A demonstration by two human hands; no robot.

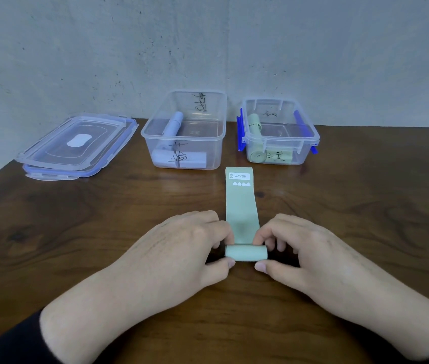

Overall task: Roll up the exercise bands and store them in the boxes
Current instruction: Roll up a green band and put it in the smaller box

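A pale green exercise band lies flat on the wooden table, its far end marked HEAVY. Its near end is wound into a small roll. My left hand pinches the roll's left end and my right hand pinches its right end, thumbs on the near side. Behind stand two clear boxes: the left box holds pale lilac rolled bands, the right box with blue clips holds green rolled bands.
Two clear lids with blue seals are stacked at the back left, near the table's left edge. A grey wall rises right behind the boxes. Bare wooden table stretches on both sides of my hands.
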